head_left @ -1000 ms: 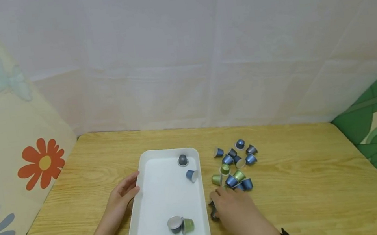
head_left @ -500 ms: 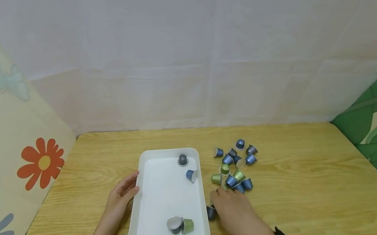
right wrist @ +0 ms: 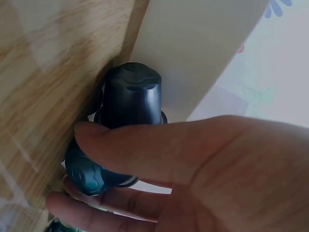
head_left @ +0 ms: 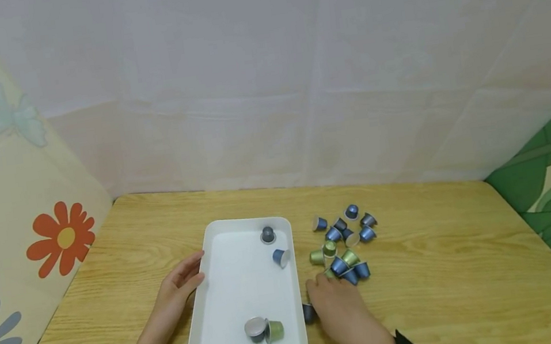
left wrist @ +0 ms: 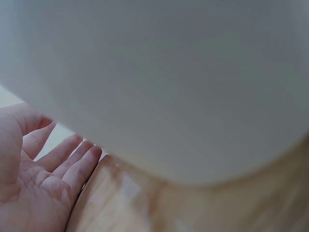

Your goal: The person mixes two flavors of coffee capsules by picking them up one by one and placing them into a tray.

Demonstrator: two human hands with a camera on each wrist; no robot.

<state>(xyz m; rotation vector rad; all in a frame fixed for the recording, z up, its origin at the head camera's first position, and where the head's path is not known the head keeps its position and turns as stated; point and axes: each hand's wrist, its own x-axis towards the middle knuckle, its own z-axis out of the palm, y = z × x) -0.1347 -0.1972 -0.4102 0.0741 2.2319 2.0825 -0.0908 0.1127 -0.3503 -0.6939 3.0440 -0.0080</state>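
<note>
My left hand [head_left: 173,290] rests at the left edge of a white tray [head_left: 240,281], its fingers loosely extended and touching the rim. In the left wrist view the tray's wall [left wrist: 183,96] hides part of those fingers. Just right of the tray, my right hand [head_left: 343,311] reaches down to the table, palm turned inward. The right wrist view shows a dark teal coffee capsule [right wrist: 87,171] held between thumb and fingers. A black coffee capsule [right wrist: 133,94] sits just beyond the thumb, against the tray's side; the head view shows this dark capsule [head_left: 309,313] too.
On the tray lie a grey capsule [head_left: 267,234], a blue one [head_left: 280,257], a silver-lidded one [head_left: 255,328] and a green one [head_left: 274,331]. Several blue and green capsules [head_left: 349,257] cluster on the wooden table [head_left: 450,265] beyond my right hand. A cloth wall [head_left: 267,109] closes the back.
My right hand has shifted slightly left, and the dark capsules beside it have moved: one now shows nearer the tray's edge. My left hand and the tray stay put.
</note>
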